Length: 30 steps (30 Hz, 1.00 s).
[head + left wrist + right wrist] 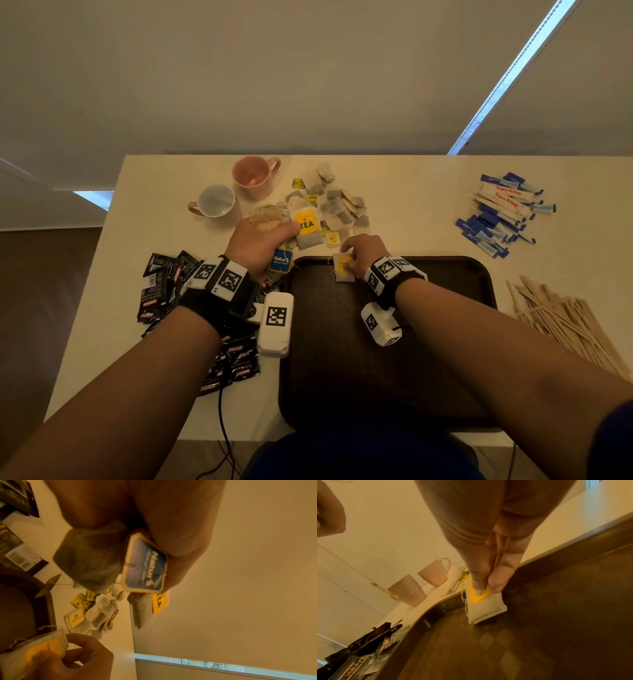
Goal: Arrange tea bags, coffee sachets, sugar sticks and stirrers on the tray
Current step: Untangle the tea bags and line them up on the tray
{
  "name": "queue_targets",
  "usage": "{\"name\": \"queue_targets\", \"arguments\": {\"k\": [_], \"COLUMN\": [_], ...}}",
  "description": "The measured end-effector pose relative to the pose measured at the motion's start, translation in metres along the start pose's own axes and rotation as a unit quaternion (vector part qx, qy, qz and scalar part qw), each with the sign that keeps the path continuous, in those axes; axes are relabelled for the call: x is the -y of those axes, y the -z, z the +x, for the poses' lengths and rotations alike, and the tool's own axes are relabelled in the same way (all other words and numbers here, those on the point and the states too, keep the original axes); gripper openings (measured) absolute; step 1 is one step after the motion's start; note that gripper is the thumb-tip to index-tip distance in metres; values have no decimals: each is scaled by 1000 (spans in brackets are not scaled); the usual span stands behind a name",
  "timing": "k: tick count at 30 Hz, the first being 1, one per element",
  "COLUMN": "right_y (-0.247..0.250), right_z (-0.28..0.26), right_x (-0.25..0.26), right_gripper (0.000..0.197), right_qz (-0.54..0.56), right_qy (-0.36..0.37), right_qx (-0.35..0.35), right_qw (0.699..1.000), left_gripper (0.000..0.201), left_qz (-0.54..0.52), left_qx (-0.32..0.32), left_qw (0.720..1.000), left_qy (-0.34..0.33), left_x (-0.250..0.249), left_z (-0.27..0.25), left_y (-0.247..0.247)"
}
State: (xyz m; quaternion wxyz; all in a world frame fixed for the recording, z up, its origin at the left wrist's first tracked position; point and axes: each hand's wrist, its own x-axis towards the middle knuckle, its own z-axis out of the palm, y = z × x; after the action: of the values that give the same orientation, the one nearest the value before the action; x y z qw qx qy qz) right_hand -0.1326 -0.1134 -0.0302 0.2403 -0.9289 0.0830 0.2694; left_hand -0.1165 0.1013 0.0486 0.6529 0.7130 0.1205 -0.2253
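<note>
The right hand pinches a tea bag with a yellow tag between thumb and fingertips, holding it down at the far left corner of the dark brown tray. In the right wrist view the thumb and forefinger press on the yellow tag while the lower end of the bag rests on the tray floor, just inside the rim.

The left hand is curled around a bunch of tea bags just beyond the tray's far left corner, over the white table. A blue "Natur's" tag sticks out of the near side of the fist, and a bag with a yellow "TEA" tag pokes out past the fingers. In the left wrist view the fingers clamp the blue tag and a grey bag beside it.

The loose pile of tea bags lies on the table just beyond both hands. Black coffee sachets lie to the left of the tray, partly under the left forearm. Blue and white sugar sticks lie at the far right, well apart from the hands, and wooden stirrers lie to the right of the tray. A pink mug and a white-lined mug stand beyond the left hand.
</note>
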Motion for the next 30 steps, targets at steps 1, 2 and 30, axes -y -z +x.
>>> {"name": "queue_targets", "arguments": {"k": [1,2,30], "right_y": [0,-1,54], "right_z": [1,2,-38], "right_x": [1,3,42], "right_gripper": [32,28,19], "right_qz": [-5,-5,287], "right_qy": [-2,-5,193], "right_qx": [-1,-3,-144], "right_qw": [1000,1000,927], "left_gripper": [38,43,46], "left_qz": [-2,-4,-11], "left_qx": [0,1,14], "left_qw": [1000,1000,1000], "left_qy": [0,-1,-21], "left_x": [1,2,1], "left_z": [1,1,-7], "left_y": [1,2,-5]}}
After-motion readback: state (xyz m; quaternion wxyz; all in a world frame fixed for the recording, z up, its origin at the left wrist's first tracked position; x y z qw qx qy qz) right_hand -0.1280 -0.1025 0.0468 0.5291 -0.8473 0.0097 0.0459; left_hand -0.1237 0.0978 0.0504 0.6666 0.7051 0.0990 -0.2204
